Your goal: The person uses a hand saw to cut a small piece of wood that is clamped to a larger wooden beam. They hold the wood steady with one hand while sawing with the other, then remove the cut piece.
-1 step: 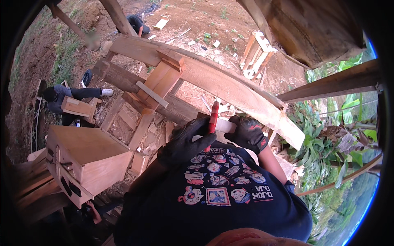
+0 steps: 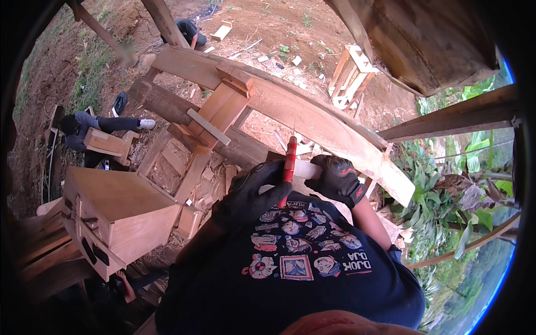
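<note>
My left hand [image 2: 252, 191], in a black glove, is closed around a slim red tool [image 2: 290, 162] with a ridged upper end. It stands nearly upright in front of my chest; its exact kind I cannot make out. My right hand [image 2: 338, 177], gloved too, pinches a flat, pale piece [image 2: 306, 169] that reaches across behind the red tool. Whether the two things touch is not visible. Just beyond both hands runs a long, light wooden plank [image 2: 329, 125].
A reddish wooden box [image 2: 220, 111] with a loose strip across it rests on the beams. At left stands a pale wooden cabinet [image 2: 123, 206]. A person [image 2: 84, 134] sits farther left with a small wooden piece. Wooden posts and a beam [image 2: 452, 114] frame the right.
The view has shifted very slightly. The pale piece in my right hand looks brighter and a little turned. Both hands keep their grip.
</note>
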Demonstrator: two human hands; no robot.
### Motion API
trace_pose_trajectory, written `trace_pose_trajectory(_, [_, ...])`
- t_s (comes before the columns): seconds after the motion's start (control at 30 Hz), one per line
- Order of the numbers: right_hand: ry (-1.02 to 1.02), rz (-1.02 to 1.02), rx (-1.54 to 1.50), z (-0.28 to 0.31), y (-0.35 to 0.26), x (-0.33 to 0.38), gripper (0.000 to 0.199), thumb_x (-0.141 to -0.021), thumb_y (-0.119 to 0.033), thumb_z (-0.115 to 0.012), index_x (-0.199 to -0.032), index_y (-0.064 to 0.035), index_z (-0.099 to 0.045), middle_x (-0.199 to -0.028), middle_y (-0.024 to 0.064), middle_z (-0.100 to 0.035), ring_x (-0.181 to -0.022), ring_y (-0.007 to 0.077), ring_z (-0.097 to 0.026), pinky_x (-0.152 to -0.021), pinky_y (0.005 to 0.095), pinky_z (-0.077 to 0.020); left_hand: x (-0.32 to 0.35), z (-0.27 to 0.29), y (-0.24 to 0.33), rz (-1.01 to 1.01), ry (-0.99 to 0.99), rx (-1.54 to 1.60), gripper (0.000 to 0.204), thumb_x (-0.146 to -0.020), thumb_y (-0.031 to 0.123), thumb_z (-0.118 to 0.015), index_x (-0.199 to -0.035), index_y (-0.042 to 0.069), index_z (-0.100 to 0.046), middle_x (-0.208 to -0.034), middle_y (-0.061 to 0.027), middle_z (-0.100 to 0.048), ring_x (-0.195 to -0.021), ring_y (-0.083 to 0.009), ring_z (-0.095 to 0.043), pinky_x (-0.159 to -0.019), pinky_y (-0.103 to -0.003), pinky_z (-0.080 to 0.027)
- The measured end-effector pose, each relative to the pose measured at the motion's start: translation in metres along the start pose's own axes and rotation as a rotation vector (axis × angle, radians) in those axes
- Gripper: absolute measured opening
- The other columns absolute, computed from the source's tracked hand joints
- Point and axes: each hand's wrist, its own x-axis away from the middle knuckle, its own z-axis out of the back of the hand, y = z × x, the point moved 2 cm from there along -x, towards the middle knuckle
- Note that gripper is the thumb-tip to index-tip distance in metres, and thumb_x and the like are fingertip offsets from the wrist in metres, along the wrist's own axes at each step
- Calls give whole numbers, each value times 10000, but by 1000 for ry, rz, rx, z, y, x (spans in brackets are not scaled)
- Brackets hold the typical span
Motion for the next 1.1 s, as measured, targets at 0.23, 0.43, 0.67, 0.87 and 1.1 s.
trace_pose_trajectory(0.23, [179, 309, 79, -1, 11, -58, 380, -810, -359, -845, -1110, -140, -762, -958, 147, -751, -941, 365, -745, -847, 496, -598, 31, 0, -55, 132, 239, 305, 366, -1046, 60, -699, -1400, -14, -645, -1284, -124, -734, -1151, -185, -723, -1027, -359, -572])
trace_pose_trajectory(0.43, [164, 121, -32, -21, 14, -66, 424, -861, -403, -820, -1159, -110, -749, -978, 162, -778, -957, 367, -758, -857, 486, -596, 31, -10, -126, 278, 392, 194, 380, -1058, 121, -710, -1404, -14, -633, -1260, -77, -733, -1130, -139, -696, -977, -329, -582])
trace_pose_trajectory(0.67, [376, 397, -315, -64, -2, -72, 559, -834, -329, -897, -1277, -55, -695, -1124, 192, -749, -1043, 355, -738, -906, 443, -576, -64, -63, -266, 100, 111, 503, 389, -1151, 164, -528, -1504, 2, -549, -1336, -125, -675, -1210, -157, -654, -1061, -295, -528])
trace_pose_trajectory(0.87, [393, 282, -305, -23, -13, -25, 653, -851, -361, -883, -1393, -84, -647, -1284, 200, -714, -1149, 384, -721, -965, 487, -580, -77, -74, -208, 127, 214, 111, 436, -1131, 215, -539, -1515, 8, -553, -1226, -139, -707, -1222, -194, -683, -1063, -343, -555])
trace_pose_trajectory(1.1, [132, 30, -1473, -11, -1, 17, 902, -914, -657, -800, -1478, 7, -565, -1235, 176, -755, -1156, 334, -730, -1016, 498, -568, -90, -53, -152, 278, 510, 95, 337, -1033, 362, -710, -1183, 60, -719, -962, -168, -780, -847, -326, -780, -772, -460, -602])
